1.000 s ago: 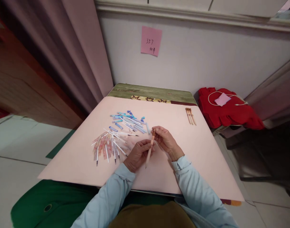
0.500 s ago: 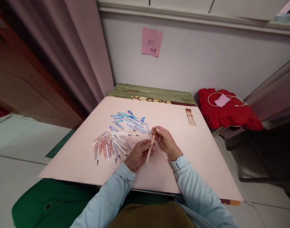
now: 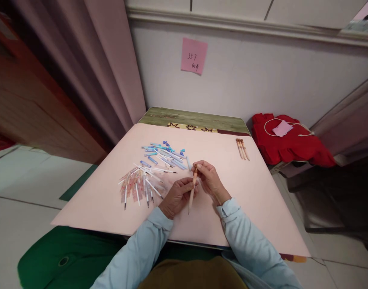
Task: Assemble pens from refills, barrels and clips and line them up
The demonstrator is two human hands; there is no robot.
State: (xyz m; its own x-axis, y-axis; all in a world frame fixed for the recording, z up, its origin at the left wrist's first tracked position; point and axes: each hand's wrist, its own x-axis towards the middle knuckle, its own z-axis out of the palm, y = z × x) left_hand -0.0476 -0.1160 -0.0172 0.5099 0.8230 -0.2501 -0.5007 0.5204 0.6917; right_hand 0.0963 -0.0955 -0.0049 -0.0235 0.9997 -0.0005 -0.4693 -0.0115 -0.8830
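A pale tan pen [image 3: 191, 197] with a brown top is held over the near middle of the table, its tip pointing down toward me. My left hand [image 3: 177, 196] is closed around the middle of its barrel. The fingers of my right hand [image 3: 211, 178] pinch the brown upper end. Left of my hands lie white refills with dark tips [image 3: 153, 188], some on a heap of clear pinkish sleeves [image 3: 131, 185]. Beyond them are blue pen barrels [image 3: 152, 159] and small dark blue caps [image 3: 165, 143].
Three tan pens with brown tops [image 3: 242, 150] lie side by side at the right of the pale pink tabletop [image 3: 256, 208]. Past the right edge is a red cloth [image 3: 301, 146] with a white cable. A green stool [image 3: 51, 257] stands at the near left.
The pen has turned slightly, its lower tip swinging to the right. Both hands keep their hold on it. The whole view has shifted a little.
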